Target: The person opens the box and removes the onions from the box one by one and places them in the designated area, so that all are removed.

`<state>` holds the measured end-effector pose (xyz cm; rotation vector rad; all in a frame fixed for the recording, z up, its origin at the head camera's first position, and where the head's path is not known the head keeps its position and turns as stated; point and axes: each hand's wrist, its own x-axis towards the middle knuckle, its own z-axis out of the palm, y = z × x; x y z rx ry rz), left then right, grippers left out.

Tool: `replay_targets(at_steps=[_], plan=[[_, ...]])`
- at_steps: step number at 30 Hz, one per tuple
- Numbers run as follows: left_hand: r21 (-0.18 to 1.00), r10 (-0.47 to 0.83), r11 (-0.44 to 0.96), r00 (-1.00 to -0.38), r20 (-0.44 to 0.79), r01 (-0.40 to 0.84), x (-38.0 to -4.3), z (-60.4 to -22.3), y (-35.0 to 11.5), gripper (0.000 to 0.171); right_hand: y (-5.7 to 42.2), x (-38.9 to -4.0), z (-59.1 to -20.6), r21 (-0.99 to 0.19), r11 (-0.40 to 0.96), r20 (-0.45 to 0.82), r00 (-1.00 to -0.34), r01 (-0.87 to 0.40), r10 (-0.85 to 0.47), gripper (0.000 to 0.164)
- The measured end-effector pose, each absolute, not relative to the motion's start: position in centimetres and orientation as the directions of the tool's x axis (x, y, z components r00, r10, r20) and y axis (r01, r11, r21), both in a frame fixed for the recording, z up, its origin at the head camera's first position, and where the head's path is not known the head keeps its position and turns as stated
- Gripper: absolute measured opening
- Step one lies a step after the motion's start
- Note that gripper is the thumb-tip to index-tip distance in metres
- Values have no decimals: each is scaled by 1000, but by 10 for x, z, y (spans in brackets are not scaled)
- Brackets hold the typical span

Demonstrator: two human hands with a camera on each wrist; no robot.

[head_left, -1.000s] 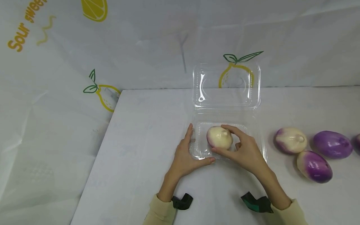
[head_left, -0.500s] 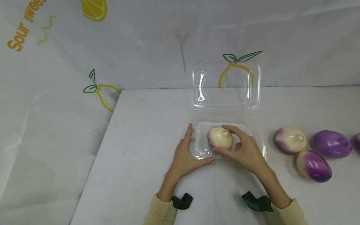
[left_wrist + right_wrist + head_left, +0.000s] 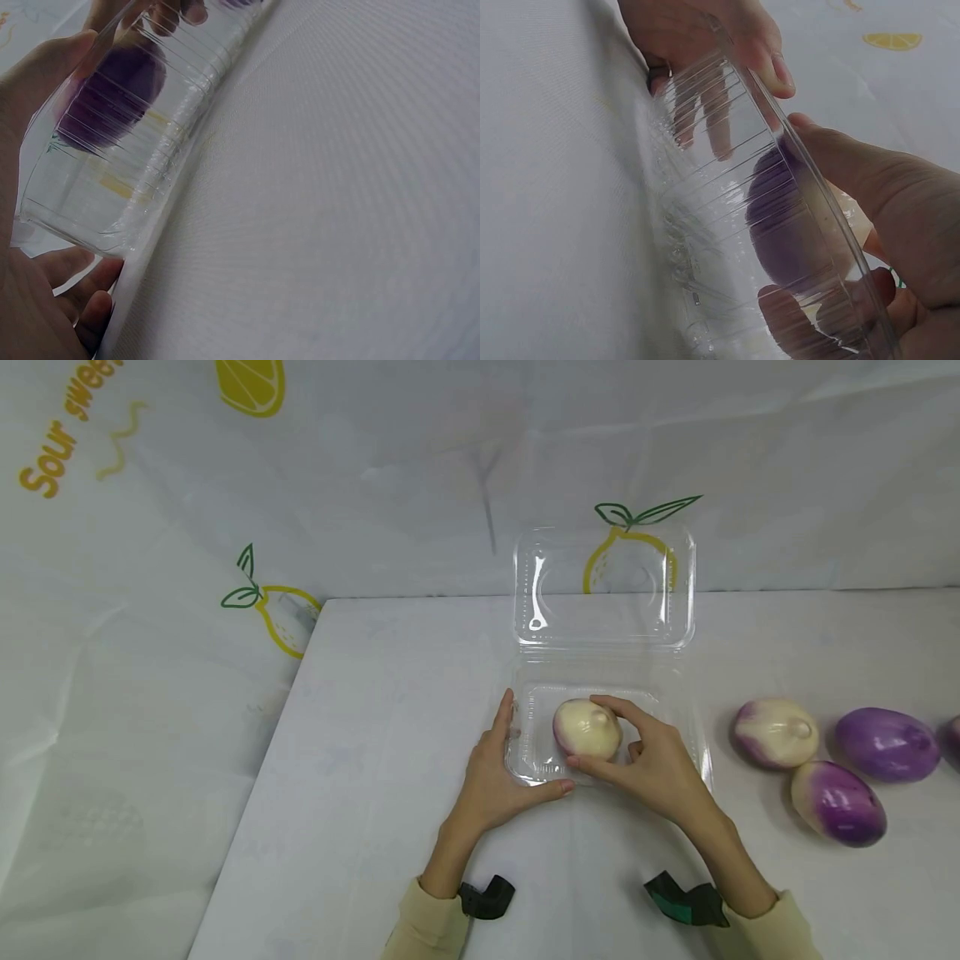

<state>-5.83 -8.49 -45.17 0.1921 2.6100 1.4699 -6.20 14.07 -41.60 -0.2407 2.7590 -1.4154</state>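
Note:
A clear plastic clamshell container [image 3: 536,747] stands on the white table, its lid [image 3: 562,622] raised at the back. My left hand [image 3: 491,781] holds its front left corner, thumb along the front rim and fingers against the left side. Inside the container, my right hand [image 3: 656,764] pinches a glossy, onion-like white-and-purple vegetable [image 3: 583,728] between thumb and index finger, its pale nub facing up and right. Through the ribbed wall, the vegetable's purple underside [image 3: 112,97] shows in the left wrist view. The right wrist view shows the same purple side [image 3: 776,225] behind the plastic.
To the container's right lie a pale vegetable [image 3: 776,733], a purple one [image 3: 887,745] and a two-toned one [image 3: 838,804]. Another [image 3: 954,739] is cut off at the right edge. Behind the table hangs a white sheet [image 3: 390,485] with lemon prints.
The vegetable and my right fingertips have shifted very slightly to the right. My left hand and the container have stayed put.

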Motion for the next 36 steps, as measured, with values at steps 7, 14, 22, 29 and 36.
replay_targets(at_steps=[7,14,22,29,36], plan=[[858,178,512,-982,-65,36,-57,-451,-84,131,142,-61,-417,-810,572,47,-988,-125,-150,73],[861,179,508,-982,-68,32,-57,-451,-86,130,146,-56,-406,-777,608,117,-987,-162,-114,74],[863,179,504,-981,-75,26,-57,-451,-85,129,164,-44,-392,-775,607,169,-983,-174,-67,78],[862,182,505,-980,-75,27,-57,-451,-85,130,184,-28,-384,-765,634,152,-988,-110,11,84],[863,181,505,-980,-79,24,-57,-453,-87,129,206,-15,-382,-767,628,204,-978,-127,52,86]])
